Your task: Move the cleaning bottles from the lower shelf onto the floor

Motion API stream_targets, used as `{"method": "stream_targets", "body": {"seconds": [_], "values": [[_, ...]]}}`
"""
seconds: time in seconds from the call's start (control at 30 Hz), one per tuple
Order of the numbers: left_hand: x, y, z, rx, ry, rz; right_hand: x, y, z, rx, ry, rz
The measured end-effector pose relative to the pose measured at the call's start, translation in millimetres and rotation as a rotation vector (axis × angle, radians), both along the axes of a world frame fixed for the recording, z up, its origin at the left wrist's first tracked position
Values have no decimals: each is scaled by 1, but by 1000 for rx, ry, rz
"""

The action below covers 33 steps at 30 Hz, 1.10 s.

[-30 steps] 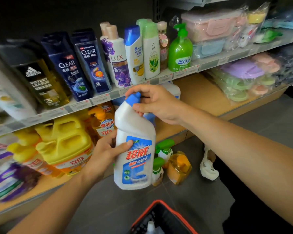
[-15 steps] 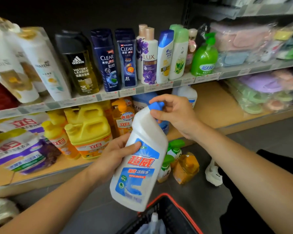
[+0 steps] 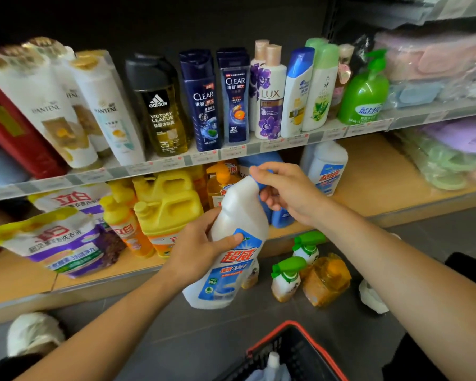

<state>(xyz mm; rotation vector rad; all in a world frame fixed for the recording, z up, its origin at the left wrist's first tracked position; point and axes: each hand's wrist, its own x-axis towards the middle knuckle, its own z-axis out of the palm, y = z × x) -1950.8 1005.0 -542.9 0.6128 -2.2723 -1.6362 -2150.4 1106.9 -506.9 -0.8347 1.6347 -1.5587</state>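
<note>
The white bottle (image 3: 226,279) is smooth, matte plastic with broad shoulders and a neck that bends to one side. A glossy blue label with red characters covers its front. It is held tilted in the air, in front of the lower shelf (image 3: 382,171) and above the floor (image 3: 176,339), touching neither.

The left hand (image 3: 201,251) wraps around the bottle's shoulder, with the thumb pressed on the top edge of the label. The right hand (image 3: 286,193) has its fingers curled around the blue cap (image 3: 260,185) at the tip of the bent neck.

The lower shelf is a pale wooden board with a metal front strip. A second white bottle (image 3: 327,169) with the same label stands upright on it, just behind the right hand. To the left on this shelf are a squat yellow jug (image 3: 171,204) with a moulded handle and a soft, crinkled detergent bag (image 3: 63,237) that leans over.

On the grey tiled floor, close to the shelf edge, two small spray bottles (image 3: 286,279) with green trigger heads stand next to an amber container (image 3: 327,279) with a shiny, wrinkled surface. A black mesh basket (image 3: 294,350) with a red rim sits at the bottom of the view.

The upper shelf (image 3: 259,148) carries a row of upright shampoo bottles.
</note>
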Motion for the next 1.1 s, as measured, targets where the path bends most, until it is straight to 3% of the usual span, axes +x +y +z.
{"method": "stream_targets", "body": {"seconds": [0.13,0.43,0.57,0.73,0.8,0.9,0.97,1.1], "values": [[-2,-5,4,22,19,16,3,-2,3,-71,10,25],[-7,-4,12,285,43,44,4,8,10,-214,36,42],[-7,0,10,374,82,114,8,17,1,-70,19,-45],[-4,1,14,487,244,154,21,49,-36,215,0,304],[-2,1,15,520,293,167,32,59,-52,236,-7,409],[3,0,18,555,323,149,44,62,-60,149,-77,338],[7,-3,23,532,292,161,46,62,-57,108,-34,254],[26,-14,27,235,49,352,39,68,-44,139,213,57]]}}
